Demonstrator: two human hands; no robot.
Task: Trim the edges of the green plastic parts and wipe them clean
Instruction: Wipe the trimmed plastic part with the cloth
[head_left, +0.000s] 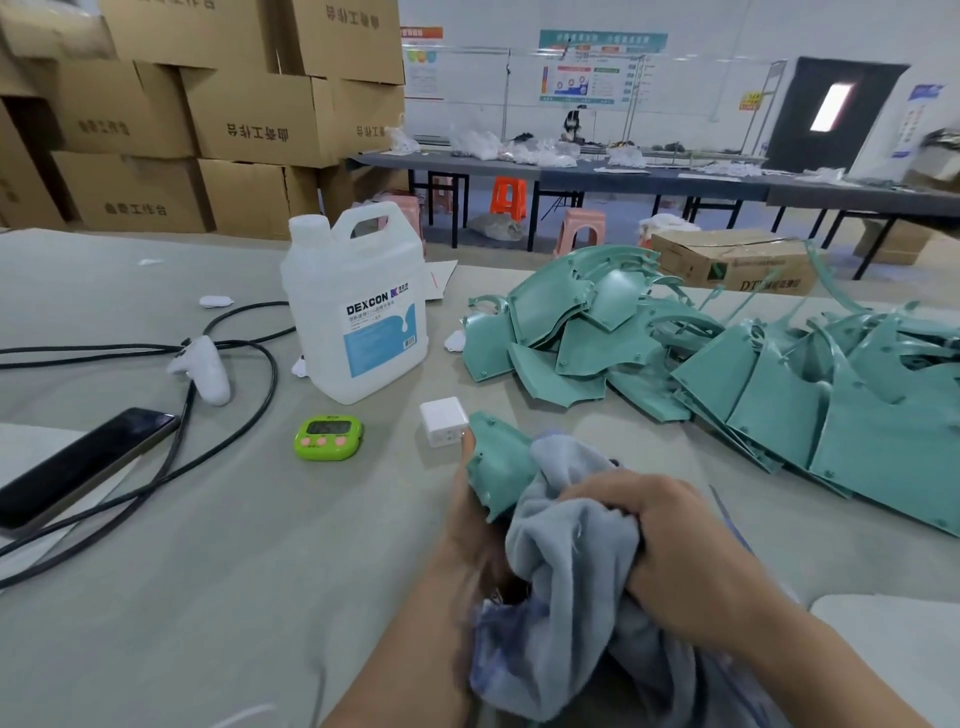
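the wiping step is in hand. the left hand (470, 499) holds one green part (498, 465) low over the near tabletop (260, 561). its fingers look clamped on the part's left edge, though the hand is blurred. the right hand (680, 551) has its fingers bunched tight on a grey cloth (566, 551) pressed against the part, hiding its lower half. i cannot tell whether this part's edges are trimmed, and no trimming tool shows.

most of the job seems left. a big pile (675, 353) of green parts sprawls across the right of the tabletop, apart from the hands, and i cannot tell which of them are done.

a white jug (358, 312) stands behind, with a green timer (328, 437) and a white charger (442, 422) in front of it. the charger is just beside the part's far corner and could get knocked. a phone (78, 467), black cables (234, 415) and a white controller (202, 369) lie to the left, out of the way.
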